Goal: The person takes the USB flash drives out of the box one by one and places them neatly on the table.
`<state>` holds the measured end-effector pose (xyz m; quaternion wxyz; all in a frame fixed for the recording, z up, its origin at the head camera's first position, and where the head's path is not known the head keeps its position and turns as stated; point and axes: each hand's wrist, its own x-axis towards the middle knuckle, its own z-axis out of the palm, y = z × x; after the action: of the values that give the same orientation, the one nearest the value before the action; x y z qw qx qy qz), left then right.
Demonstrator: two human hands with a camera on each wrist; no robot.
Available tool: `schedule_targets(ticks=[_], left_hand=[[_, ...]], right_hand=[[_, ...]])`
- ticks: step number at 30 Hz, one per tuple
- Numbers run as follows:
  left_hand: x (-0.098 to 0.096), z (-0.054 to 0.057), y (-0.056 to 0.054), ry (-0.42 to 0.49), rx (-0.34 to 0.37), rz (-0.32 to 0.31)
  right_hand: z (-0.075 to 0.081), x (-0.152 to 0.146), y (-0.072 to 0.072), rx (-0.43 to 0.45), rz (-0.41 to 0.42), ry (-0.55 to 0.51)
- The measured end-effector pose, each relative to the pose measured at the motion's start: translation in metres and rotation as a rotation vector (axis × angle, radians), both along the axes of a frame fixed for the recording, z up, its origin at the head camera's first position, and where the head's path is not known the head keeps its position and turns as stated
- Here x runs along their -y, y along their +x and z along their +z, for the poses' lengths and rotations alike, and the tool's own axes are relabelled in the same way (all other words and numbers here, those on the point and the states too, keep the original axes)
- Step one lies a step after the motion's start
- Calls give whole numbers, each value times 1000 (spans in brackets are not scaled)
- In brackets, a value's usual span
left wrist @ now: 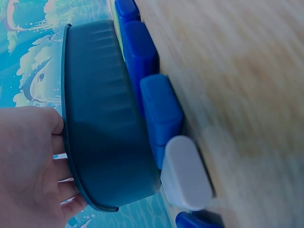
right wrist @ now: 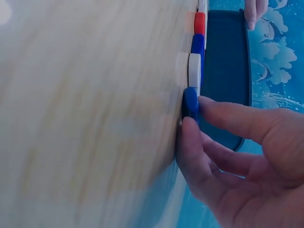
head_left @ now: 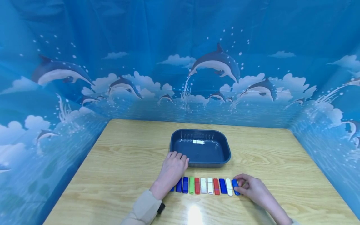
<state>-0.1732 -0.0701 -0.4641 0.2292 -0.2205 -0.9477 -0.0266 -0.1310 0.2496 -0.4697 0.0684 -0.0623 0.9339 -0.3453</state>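
A dark blue tray (head_left: 208, 154) stands on the table with a white USB stick (head_left: 198, 142) lying inside near its back wall. At the tray's front left corner my left hand (head_left: 172, 167) holds the rim, fingers bent over it. In front of the tray runs a row of USB sticks in blue, green, red and white. My right hand (head_left: 255, 189) pinches the blue USB stick (right wrist: 190, 100) at the row's right end between thumb and finger. Beside that stick lies a rounded white one (head_left: 229, 187). The left end of the row, hidden under my left arm in the head view, shows a white stick (left wrist: 185, 175) in the left wrist view.
The light wood table (head_left: 132, 150) ends at the back and sides against a blue curtain (head_left: 157, 37) printed with dolphins. A green stick (head_left: 192, 185) and a red one (head_left: 197, 185) lie mid-row, just in front of the tray.
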Motion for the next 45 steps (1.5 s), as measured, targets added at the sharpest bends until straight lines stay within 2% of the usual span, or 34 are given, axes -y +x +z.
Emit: schedule_targets(ticks=[4, 10, 13, 19, 24, 31, 37, 45], left_hand=[[1, 0, 0, -3, -5, 0], [1, 0, 1, -12, -4, 2], [1, 1, 1, -12, 6, 6], [0, 1, 1, -8, 8, 8], [0, 1, 1, -3, -3, 3], [0, 0, 1, -7, 7, 9], [0, 0, 0, -3, 6, 10], [-1, 1, 0, -15, 31, 18]], right_hand=[[-1, 1, 0, -9, 21, 3], [5, 2, 1, 58, -18, 13], [9, 0, 1, 32, -4, 27], [23, -1, -7, -186, -18, 81], [32, 10, -19, -372, -25, 60], [39, 36, -38, -505, 25, 52], [44, 60, -62, -476, 80, 84], [38, 87, -99, -393, 110, 168]])
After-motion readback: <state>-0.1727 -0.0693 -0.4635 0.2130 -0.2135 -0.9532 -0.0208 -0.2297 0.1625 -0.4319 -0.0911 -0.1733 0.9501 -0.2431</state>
